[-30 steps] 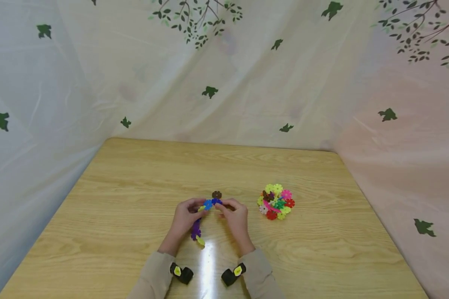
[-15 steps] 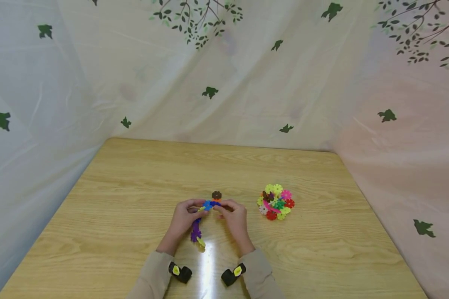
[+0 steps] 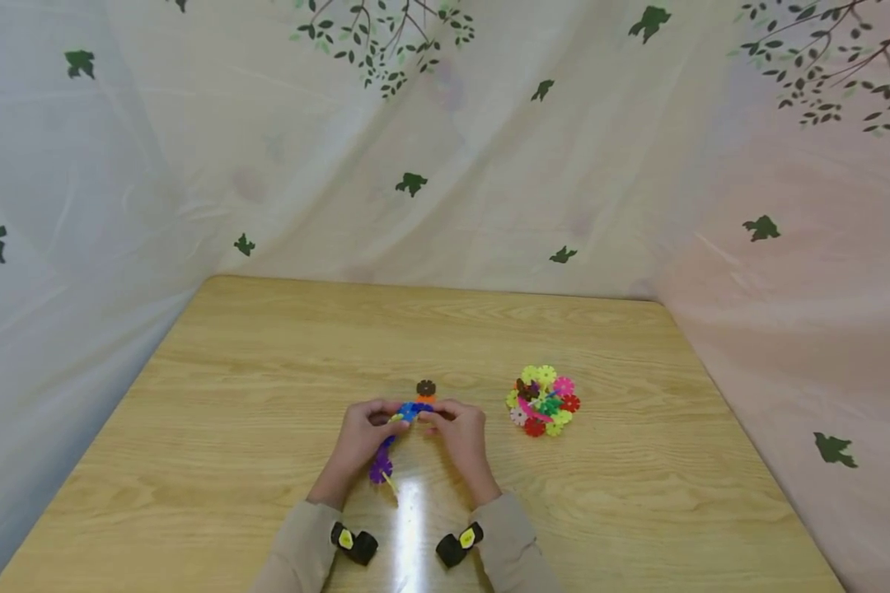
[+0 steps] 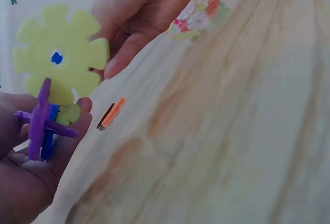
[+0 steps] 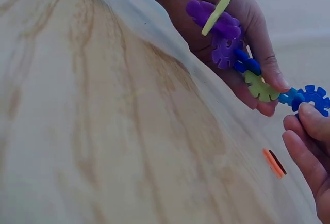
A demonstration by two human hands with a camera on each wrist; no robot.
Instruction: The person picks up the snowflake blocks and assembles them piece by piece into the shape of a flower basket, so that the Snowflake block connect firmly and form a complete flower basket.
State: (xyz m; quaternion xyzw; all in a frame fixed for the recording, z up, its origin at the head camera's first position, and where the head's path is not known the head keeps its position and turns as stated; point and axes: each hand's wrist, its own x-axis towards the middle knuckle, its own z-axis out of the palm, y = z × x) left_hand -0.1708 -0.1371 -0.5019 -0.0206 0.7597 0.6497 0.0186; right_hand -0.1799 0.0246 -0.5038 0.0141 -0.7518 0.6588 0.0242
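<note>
My left hand (image 3: 358, 436) pinches a chain of interlocking flower-shaped plastic discs near a yellow-green disc (image 5: 261, 87) and a light blue disc (image 3: 408, 411). From that hand the chain hangs toward the person, with purple discs (image 3: 381, 469) and a yellow disc (image 4: 61, 53) at its loose end. My right hand (image 3: 460, 435) pinches a dark blue disc (image 5: 312, 99) against the light blue one; whether their slots interlock I cannot tell. Just beyond the fingertips, a brown disc (image 3: 426, 387) and an orange disc (image 3: 425, 399) lie close together on the table.
A pile of discs in yellow, red, pink, green and other colours (image 3: 543, 402) lies on the wooden table (image 3: 282, 346) to the right of the hands. Pale cloth with leaf prints (image 3: 475, 206) hangs behind and beside the table. Black wrist cameras (image 3: 354, 543) sit on both sleeves.
Both hands have shifted slightly left and nearer the person, together with the chain. The dark blue disc has tilted toward edge-on. More of the orange disc shows beyond the hands.
</note>
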